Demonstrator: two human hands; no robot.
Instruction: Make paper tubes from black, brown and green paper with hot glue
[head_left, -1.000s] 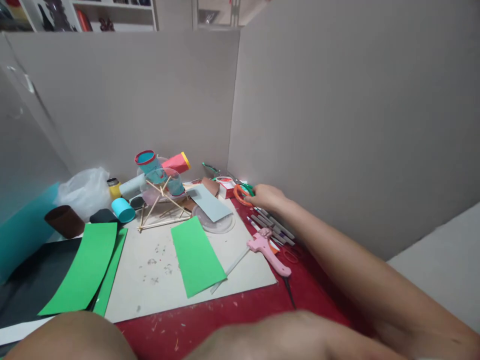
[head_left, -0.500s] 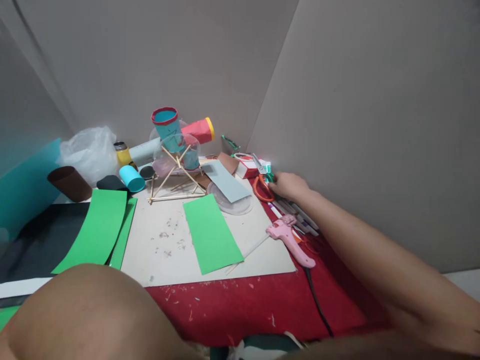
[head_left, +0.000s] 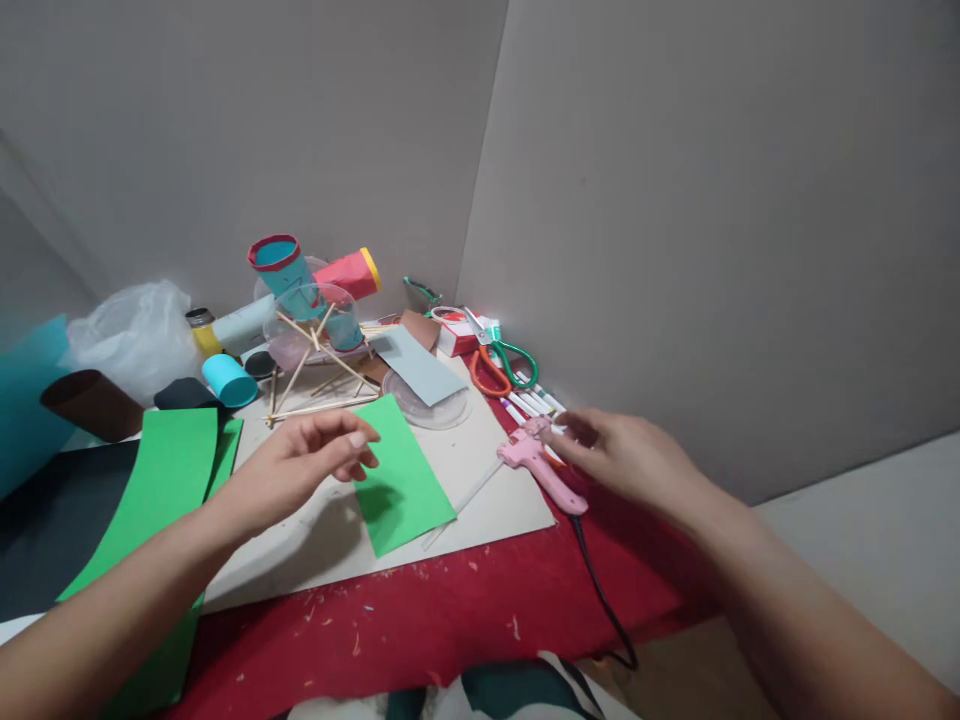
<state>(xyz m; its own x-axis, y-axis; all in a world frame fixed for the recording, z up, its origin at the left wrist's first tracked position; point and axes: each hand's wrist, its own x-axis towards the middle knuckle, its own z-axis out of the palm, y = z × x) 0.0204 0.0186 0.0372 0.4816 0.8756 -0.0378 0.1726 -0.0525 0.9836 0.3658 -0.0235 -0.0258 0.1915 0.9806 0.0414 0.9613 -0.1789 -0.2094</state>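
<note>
My left hand (head_left: 319, 460) hangs over the top left part of a green paper sheet (head_left: 405, 490), its fingers loosely curled and apart with nothing in them. A shadow falls on the sheet below it. My right hand (head_left: 626, 455) is just right of a pink glue gun (head_left: 540, 465), thumb and fingers bent with a gap between them; I see nothing in its grasp. A clear glue stick (head_left: 478, 490) reaches from the gun toward the green sheet. Farther back lie scissors (head_left: 491, 370) with one orange and one green handle, beside several markers (head_left: 536, 400).
A stick frame (head_left: 319, 370) stands behind my left hand, near a blue paper cup (head_left: 281, 265) and a red paper tube (head_left: 349, 275). More green paper (head_left: 150, 490) lies left. The gun's black cord (head_left: 596, 580) runs off the red table edge. Grey walls (head_left: 637, 200) enclose the table.
My right hand has left the scissors' green handle and come nearer to the glue gun. My left hand has come into view over the green sheet. The view has turned right.
</note>
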